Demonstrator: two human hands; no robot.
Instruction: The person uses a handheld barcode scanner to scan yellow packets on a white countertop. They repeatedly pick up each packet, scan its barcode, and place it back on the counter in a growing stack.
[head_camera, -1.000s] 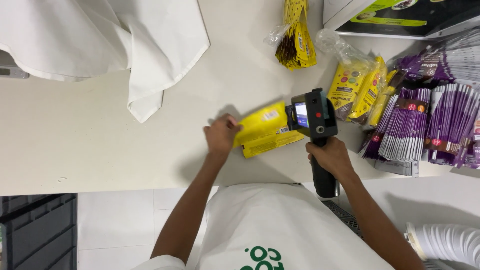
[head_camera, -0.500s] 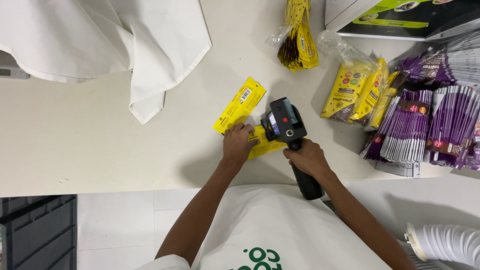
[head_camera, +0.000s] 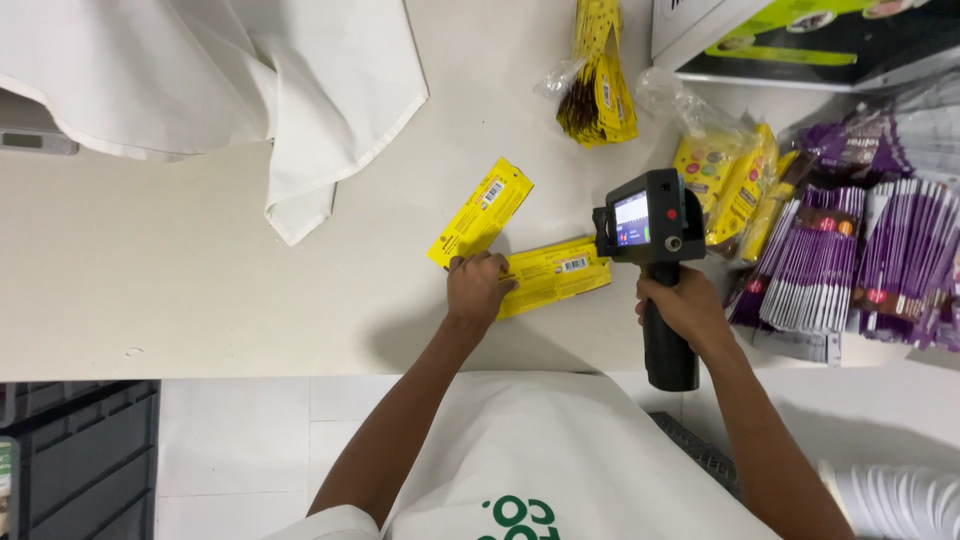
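Observation:
My left hand (head_camera: 476, 287) rests with its fingers bent on the left end of a flat yellow packet (head_camera: 553, 275) that lies on the white table (head_camera: 200, 280). A second yellow packet (head_camera: 481, 211) lies tilted just above that hand, apart from the first. My right hand (head_camera: 686, 306) grips the handle of a black handheld printer gun (head_camera: 650, 232) with a small lit screen, held upright at the right end of the lower packet.
A white cloth (head_camera: 220, 80) covers the table's far left. A bundle of yellow packets (head_camera: 598, 85) lies at the back, yellow snack bags (head_camera: 728, 185) and stacks of purple packets (head_camera: 860, 260) at the right. A dark crate (head_camera: 80, 450) stands on the floor at the lower left.
The printer gun has moved right, off the packets, to the lower packet's right end. My left hand has shifted slightly left on the lower packet. The upper packet lies as half a second ago.

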